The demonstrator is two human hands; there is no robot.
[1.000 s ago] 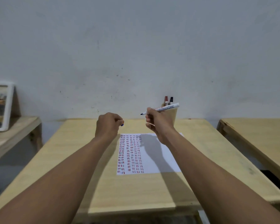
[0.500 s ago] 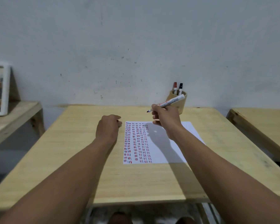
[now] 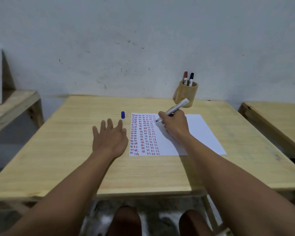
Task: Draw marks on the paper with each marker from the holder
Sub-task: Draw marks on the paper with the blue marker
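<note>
While right hand (image 3: 174, 124) fingers clamp marker (image 3: 174, 108) tip on paper (image 3: 199, 133), left hand (image 3: 109, 137) fingers splayed.

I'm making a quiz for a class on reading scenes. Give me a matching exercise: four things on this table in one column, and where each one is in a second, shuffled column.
Things:
1. blue cap
2. uncapped marker
3. red-capped marker
4. left hand

Places:
A. upright in the wooden holder
B. gripped in the right hand, tip at the paper
C. open, over bare tabletop left of the paper
D. standing alone on the table, just beyond the left fingers

Pairs: 1-D, 2-B, 3-A, 4-C
</note>
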